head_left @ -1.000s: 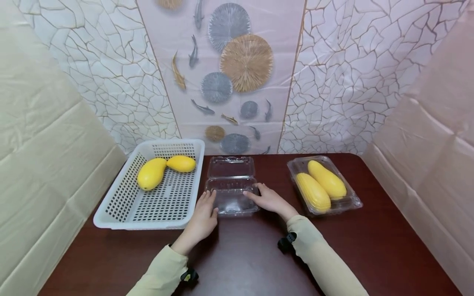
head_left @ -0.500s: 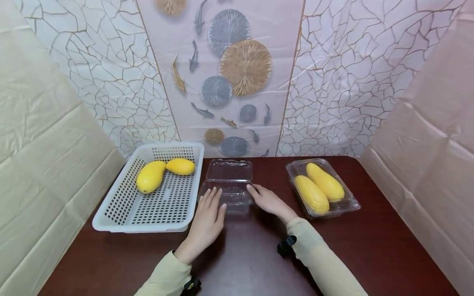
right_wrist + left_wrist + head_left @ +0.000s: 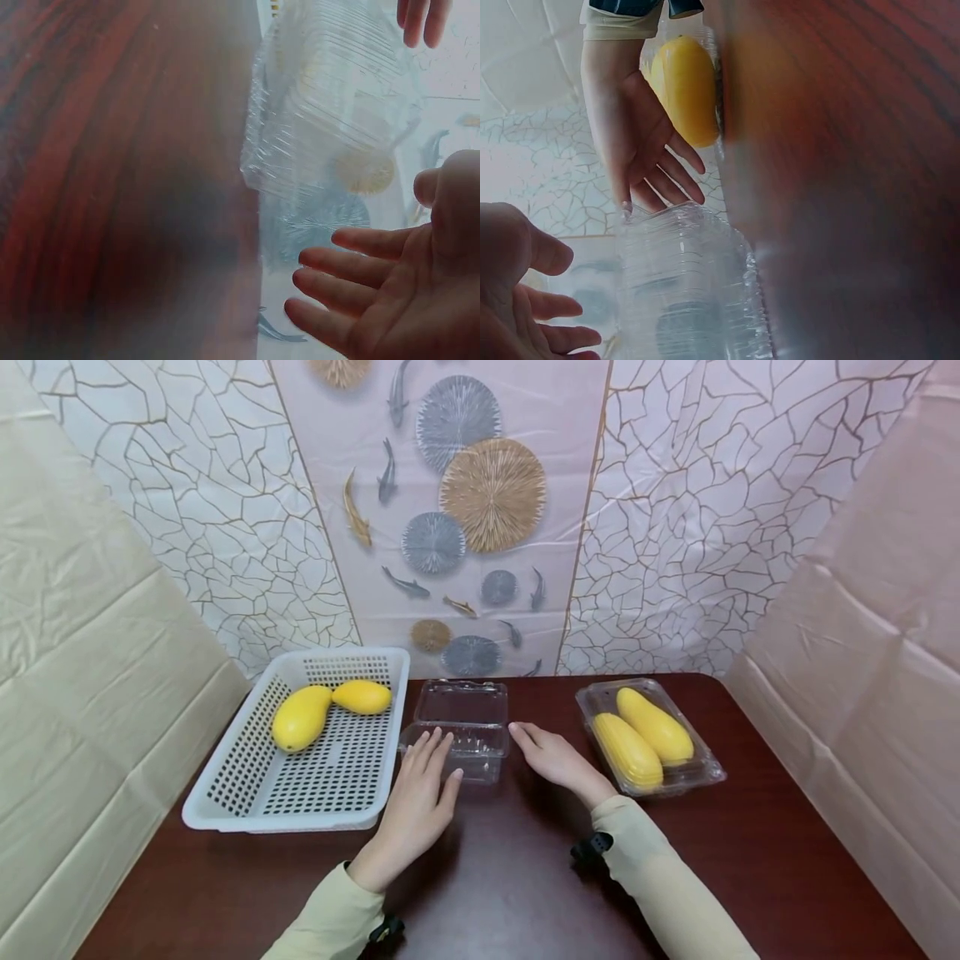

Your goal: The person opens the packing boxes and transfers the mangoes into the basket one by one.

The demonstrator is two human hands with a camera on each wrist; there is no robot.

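Note:
A clear plastic clamshell box (image 3: 461, 702) lies with its lid raised at the back, in the middle of the table. My left hand (image 3: 420, 793) is at its front left corner, fingers straight and spread; the left wrist view shows a gap between these fingers and the clear wall. Just off the box's right side is my right hand (image 3: 555, 756), fingers extended and holding nothing. In the right wrist view its palm (image 3: 397, 292) faces the ribbed plastic (image 3: 330, 97).
On the left a white perforated basket (image 3: 300, 821) holds a large yellow mango-like fruit (image 3: 301, 718) and a smaller one (image 3: 362, 697). A second clear box (image 3: 708, 774) with two long yellow fruits (image 3: 655, 724) sits on the right. Patterned cloth (image 3: 480, 568) hangs behind the table.
My left hand has come forward and inward over the box's front left. My right hand's fingers, earlier over the box's right part, have drawn off to the right. The fruits stay put.

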